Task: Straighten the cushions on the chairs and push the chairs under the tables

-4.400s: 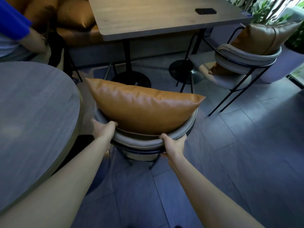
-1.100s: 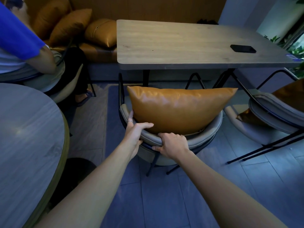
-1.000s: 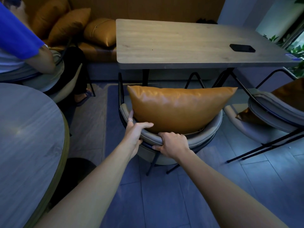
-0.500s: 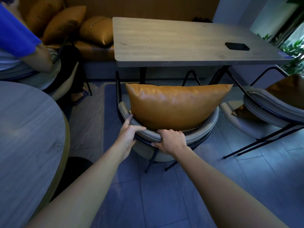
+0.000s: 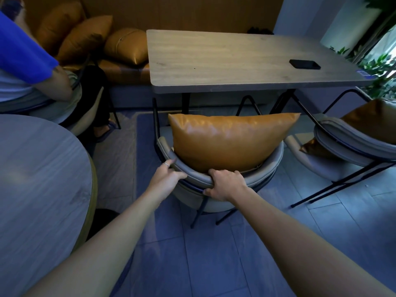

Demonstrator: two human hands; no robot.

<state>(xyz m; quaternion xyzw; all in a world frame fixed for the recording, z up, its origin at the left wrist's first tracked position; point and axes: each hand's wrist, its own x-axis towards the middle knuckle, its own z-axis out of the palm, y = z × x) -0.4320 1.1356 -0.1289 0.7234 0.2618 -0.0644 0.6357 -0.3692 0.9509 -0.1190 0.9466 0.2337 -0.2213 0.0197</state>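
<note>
Both hands stay on the grey chair [image 5: 275, 162] backrest: right hand [image 5: 225, 184] clamped round the rim, left hand [image 5: 166, 177] pressing it, uncurled. Chair has swung from the round table [image 5: 38, 179] to face the rectangular table [image 5: 225, 61] — tan cushion [image 5: 229, 140] upright, final push outstanding.

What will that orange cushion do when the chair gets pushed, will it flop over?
It will probably stay put: the cushion stands upright inside the chair's curved backrest. It looks plump and soft, so it may lean rather than topple. Its shiny skin looks slippery, so a hard shove might slide it.
</note>
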